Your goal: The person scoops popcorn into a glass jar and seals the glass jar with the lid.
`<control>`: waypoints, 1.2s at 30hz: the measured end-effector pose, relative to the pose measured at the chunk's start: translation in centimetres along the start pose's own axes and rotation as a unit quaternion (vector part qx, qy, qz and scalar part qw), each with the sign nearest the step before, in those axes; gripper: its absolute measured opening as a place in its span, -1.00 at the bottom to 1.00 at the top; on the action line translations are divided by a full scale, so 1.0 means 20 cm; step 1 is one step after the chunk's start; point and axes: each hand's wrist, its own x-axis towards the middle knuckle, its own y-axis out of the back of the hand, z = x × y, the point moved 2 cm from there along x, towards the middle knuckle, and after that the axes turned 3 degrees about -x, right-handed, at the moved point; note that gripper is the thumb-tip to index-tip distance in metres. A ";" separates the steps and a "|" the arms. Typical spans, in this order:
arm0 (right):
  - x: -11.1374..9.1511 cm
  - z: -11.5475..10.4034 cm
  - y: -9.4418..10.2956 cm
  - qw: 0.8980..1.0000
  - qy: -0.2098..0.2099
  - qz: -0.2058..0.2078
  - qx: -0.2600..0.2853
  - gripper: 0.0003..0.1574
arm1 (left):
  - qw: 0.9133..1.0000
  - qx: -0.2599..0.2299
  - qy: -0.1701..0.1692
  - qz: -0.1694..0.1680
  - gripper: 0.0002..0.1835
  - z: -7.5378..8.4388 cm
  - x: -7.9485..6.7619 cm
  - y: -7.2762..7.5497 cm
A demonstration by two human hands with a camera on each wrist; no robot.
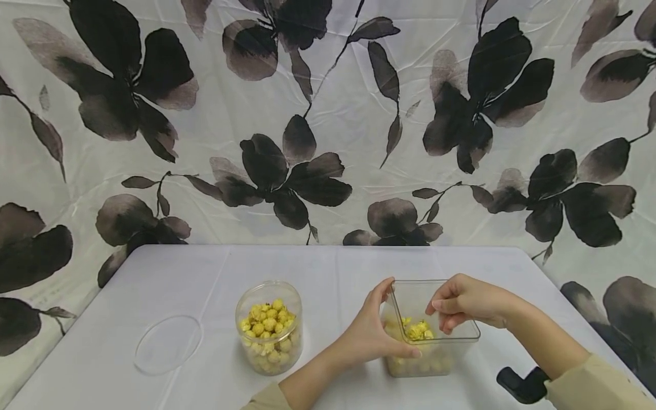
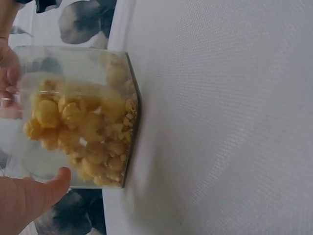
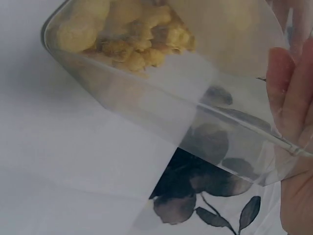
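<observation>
A clear square-rimmed plastic container (image 1: 463,340) stands at the right of the white table, with yellow popcorn (image 1: 419,330) heaped toward its left side. My left hand (image 1: 366,336) grips its left side, thumb across the front and fingers at the back of the rim. Over the opening, my right hand (image 1: 463,302) dips loosely bent fingers below the rim, above the popcorn. No piece shows in those fingers. In the left wrist view, popcorn (image 2: 88,127) shows through the container wall. The right wrist view catches the right-hand fingers (image 3: 281,73) beside the rim.
Left of the container stands a round clear jar (image 1: 274,360), lidless and filled with popcorn balls. Farther left a clear round lid (image 1: 169,344) lies flat on the tablecloth (image 1: 215,387). A black curved object (image 1: 523,384) is by the right sleeve. Behind hangs a floral cloth (image 1: 359,136).
</observation>
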 end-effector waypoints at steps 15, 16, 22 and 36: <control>-0.06 0.02 0.04 0.998 -0.017 0.005 0.057 -0.63 | 1.000 0.007 0.007 -0.002 0.22 0.00 0.00 -0.01; -0.07 0.02 0.04 0.998 -0.020 0.007 0.059 -0.63 | 1.000 0.007 0.008 -0.003 0.22 0.00 0.00 -0.01; -0.13 0.04 0.04 0.998 -0.022 0.021 0.048 -0.53 | 1.000 0.007 0.006 -0.005 0.22 0.00 0.00 0.00; -0.10 0.06 0.07 0.996 0.010 0.067 0.060 -0.53 | 1.000 0.001 0.000 -0.004 0.23 0.00 0.00 0.00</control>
